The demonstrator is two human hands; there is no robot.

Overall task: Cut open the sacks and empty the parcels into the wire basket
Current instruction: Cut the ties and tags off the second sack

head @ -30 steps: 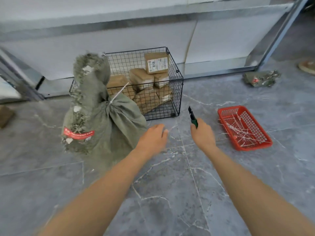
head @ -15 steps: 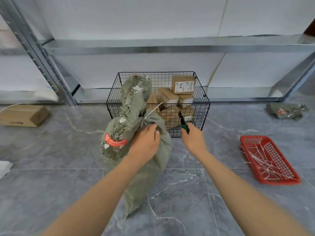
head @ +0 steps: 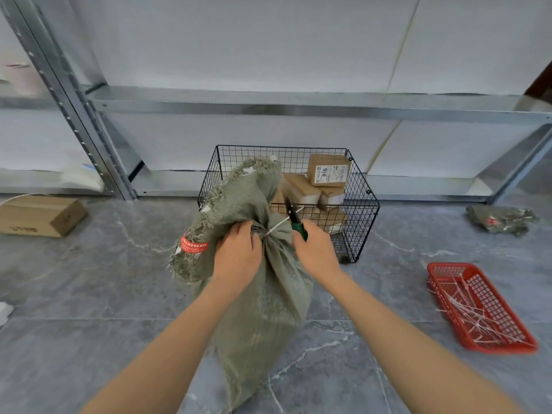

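Right in front of the wire basket (head: 363, 204) stands the green sack (head: 263, 294); left hand (head: 237, 258) grips its tied neck, right hand (head: 316, 252) is wrapped round green-handled cutters (head: 294, 218) at the white tie (head: 279, 225). Parcels (head: 328, 170) sit inside the basket.

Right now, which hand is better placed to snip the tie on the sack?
The right hand. It holds the cutters, whose blades sit at the white tie. The left hand grips the sack at its neck and carries no tool, so it likely serves best steadying.
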